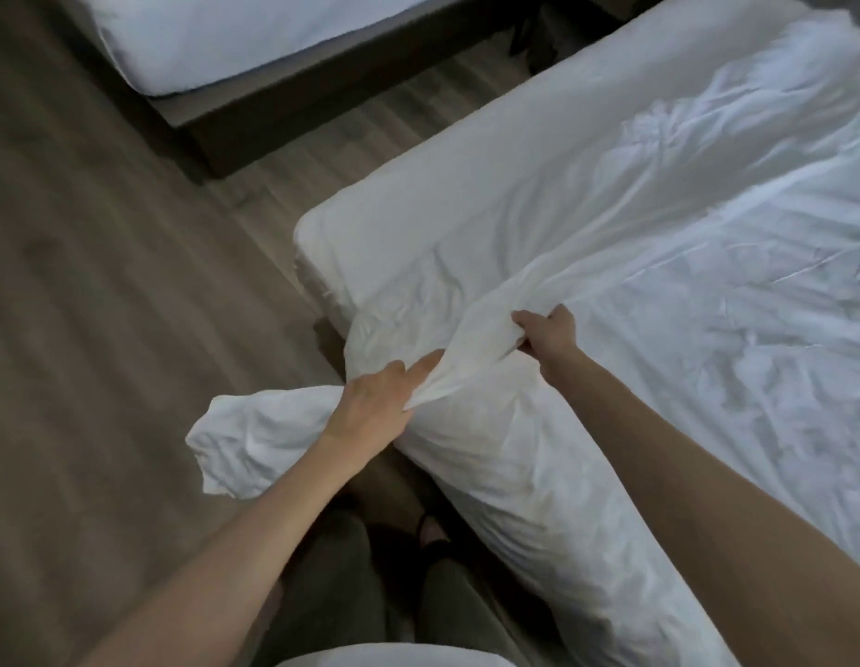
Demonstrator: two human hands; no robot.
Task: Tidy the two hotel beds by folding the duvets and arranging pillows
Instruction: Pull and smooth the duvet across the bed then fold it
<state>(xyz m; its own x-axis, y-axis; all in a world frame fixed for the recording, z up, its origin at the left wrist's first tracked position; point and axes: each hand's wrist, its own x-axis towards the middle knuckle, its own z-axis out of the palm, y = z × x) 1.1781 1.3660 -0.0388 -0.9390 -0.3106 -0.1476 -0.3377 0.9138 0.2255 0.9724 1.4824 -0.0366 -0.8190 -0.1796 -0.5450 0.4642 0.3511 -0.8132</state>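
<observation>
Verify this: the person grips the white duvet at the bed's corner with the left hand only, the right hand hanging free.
Wrong on the right hand: the head view shows it gripping the duvet too, its fingers curled into the fabric beside the left hand.

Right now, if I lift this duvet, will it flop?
Probably floppy: the duvet bunches into folds where the left hand and right hand grip it. Likely light though bulky; its loose end sags off the bed.

I count two beds, the near bed (514, 185) and the far bed (226, 36), one white duvet (683, 305), and two hands, the left hand (370, 406) and the right hand (552, 337).
</observation>
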